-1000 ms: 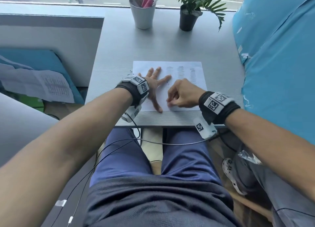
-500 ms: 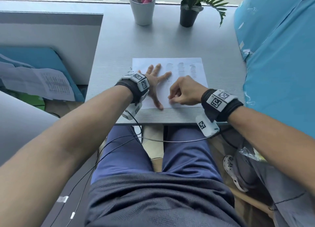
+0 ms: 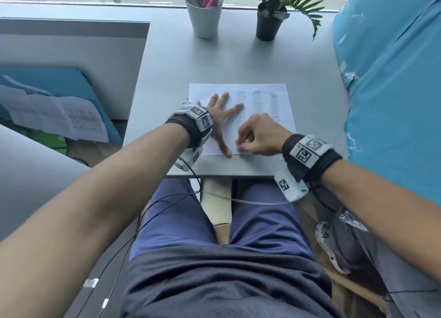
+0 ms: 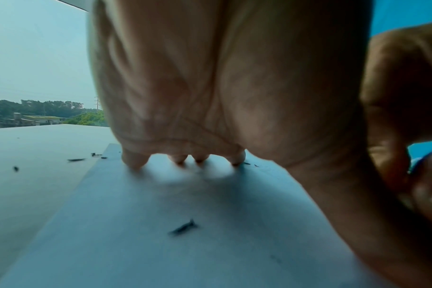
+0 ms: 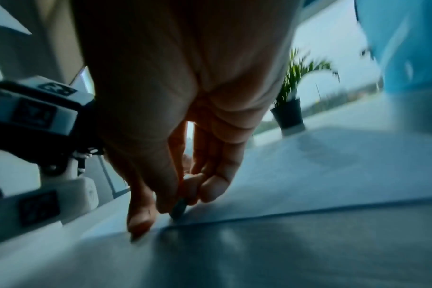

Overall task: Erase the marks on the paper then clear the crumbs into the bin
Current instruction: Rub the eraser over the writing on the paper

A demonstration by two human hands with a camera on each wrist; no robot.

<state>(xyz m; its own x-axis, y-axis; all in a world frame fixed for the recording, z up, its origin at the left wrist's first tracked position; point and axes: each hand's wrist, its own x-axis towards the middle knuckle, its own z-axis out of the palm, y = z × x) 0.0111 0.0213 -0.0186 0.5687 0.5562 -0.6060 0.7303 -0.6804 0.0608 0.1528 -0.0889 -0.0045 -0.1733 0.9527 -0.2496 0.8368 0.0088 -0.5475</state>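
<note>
A white sheet of paper (image 3: 262, 136) lies on the grey table (image 3: 238, 55). Columns of pencil marks (image 3: 274, 105) run down its right half, and those further left look fainter. My left hand (image 3: 220, 119) lies flat on the sheet's left part with fingers spread, pressing it down. My right hand (image 3: 239, 145) is curled at the sheet's near edge. In the right wrist view its thumb and fingers pinch a small dark eraser (image 5: 179, 209) whose tip touches the paper. Dark crumbs (image 4: 183, 228) lie on the sheet, and more crumbs (image 4: 75, 159) lie on the table left of it.
A white cup of pens (image 3: 204, 16) and a potted plant (image 3: 268, 23) stand at the table's far end. A blue covered bulk (image 3: 393, 78) borders the right side. The table's near edge (image 3: 226, 170) is just behind my hands. A shoe (image 3: 327, 241) sits below right.
My right hand has made short strokes back and forth with the eraser near the paper's near edge. The left hand has stayed flat on the sheet.
</note>
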